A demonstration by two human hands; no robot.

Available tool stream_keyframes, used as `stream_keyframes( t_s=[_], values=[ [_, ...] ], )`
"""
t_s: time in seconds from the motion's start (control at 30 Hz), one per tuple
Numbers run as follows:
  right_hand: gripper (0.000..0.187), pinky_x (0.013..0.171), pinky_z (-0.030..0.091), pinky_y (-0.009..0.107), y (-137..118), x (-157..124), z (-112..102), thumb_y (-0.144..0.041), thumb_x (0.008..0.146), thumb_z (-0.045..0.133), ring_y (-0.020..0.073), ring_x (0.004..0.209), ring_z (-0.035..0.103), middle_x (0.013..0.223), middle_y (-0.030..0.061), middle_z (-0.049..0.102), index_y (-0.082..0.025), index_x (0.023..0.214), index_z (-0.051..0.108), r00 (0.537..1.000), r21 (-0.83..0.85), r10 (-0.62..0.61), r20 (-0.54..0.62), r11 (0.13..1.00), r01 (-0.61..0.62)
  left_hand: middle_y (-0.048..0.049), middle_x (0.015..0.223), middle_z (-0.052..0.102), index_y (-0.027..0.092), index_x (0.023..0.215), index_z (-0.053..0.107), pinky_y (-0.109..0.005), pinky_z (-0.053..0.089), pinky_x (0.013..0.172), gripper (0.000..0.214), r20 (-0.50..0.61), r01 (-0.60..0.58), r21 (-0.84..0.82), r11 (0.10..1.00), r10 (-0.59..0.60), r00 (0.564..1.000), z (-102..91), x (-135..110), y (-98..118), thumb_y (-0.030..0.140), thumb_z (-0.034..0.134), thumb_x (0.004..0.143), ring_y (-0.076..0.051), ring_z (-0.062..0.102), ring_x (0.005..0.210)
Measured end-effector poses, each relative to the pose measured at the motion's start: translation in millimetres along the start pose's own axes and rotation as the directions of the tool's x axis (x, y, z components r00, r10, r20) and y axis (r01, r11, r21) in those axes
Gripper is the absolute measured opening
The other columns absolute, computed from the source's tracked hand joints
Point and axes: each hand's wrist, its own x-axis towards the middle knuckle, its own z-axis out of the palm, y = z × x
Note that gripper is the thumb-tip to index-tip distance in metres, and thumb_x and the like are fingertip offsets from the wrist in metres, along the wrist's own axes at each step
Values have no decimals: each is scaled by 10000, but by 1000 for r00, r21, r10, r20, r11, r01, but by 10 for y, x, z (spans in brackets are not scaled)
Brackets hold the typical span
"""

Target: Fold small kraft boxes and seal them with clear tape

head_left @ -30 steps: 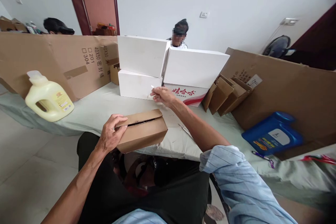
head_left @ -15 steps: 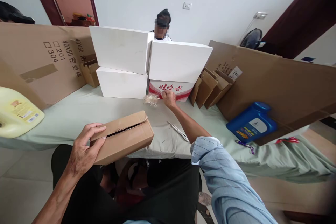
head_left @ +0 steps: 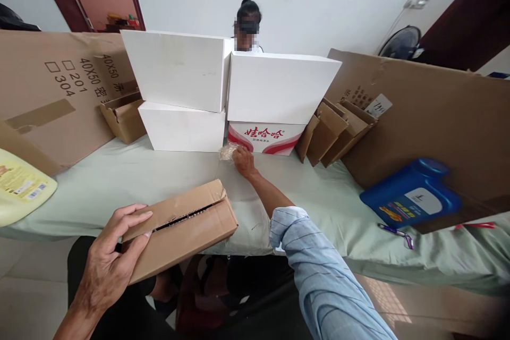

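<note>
A closed brown cardboard box (head_left: 187,239) with a dark gap along its top seam rests tilted near the table's front edge. My left hand (head_left: 115,249) grips its near left end, thumb on the top and fingers over the far side. Farther off, my right hand (head_left: 244,162) reaches to a crumpled clump of clear plastic or tape (head_left: 228,151) lying before the white boxes. Its fingers are curled together against the clump's right side; what they pinch is hidden. Behind that hand stands a white box with red print (head_left: 265,139).
White boxes (head_left: 282,87) are stacked at the back, and a person (head_left: 249,18) is behind them. Folded cartons (head_left: 330,130) and a blue bottle (head_left: 414,194) are on the right, with a purple object (head_left: 394,234) before it. A yellow jug (head_left: 24,186) stands left.
My right hand has moved left and slightly down, from the printed white box to the clear clump. The view has shifted, and the utility knife seen earlier is now hidden around my right forearm.
</note>
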Motion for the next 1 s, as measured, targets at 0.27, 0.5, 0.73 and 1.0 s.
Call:
stream_keyframes(
  t_s=[0.27,0.5,0.73,1.0],
  values=[
    [349,1116,437,397,78,-22,-5,-422,1114,566,308,1348,532,1418,182,663,-146,1203,760,993,-2,-36,112,999,36,-7,1380,722,319,1151,768,-345,518,1070,220,16,28,-11,1000,-28,999,3,4,-11,436,646,1010,-244,688,1308],
    [336,1000,519,366,20,-1,-70,-254,1108,475,283,1269,619,1529,194,572,-147,1363,666,980,47,135,149,989,-143,-25,1367,729,298,1130,783,-342,536,1039,229,-2,43,-41,998,-43,999,29,17,9,433,658,993,-247,692,1297],
    [353,1042,508,411,-51,-96,-376,-280,1094,565,306,1294,625,1529,202,593,-137,1407,641,979,113,106,175,985,-127,-48,1332,734,270,1106,790,-340,557,1031,256,7,57,-100,993,-57,998,52,101,31,437,649,972,-252,696,1278],
    [279,920,534,362,-341,-654,-1131,-310,1124,480,248,1082,660,1262,135,717,-188,1207,717,974,275,-142,-179,943,188,-79,1278,756,242,1089,794,-376,568,1045,328,29,84,-175,981,-80,996,20,196,85,485,640,930,-281,699,1256]
  ],
)
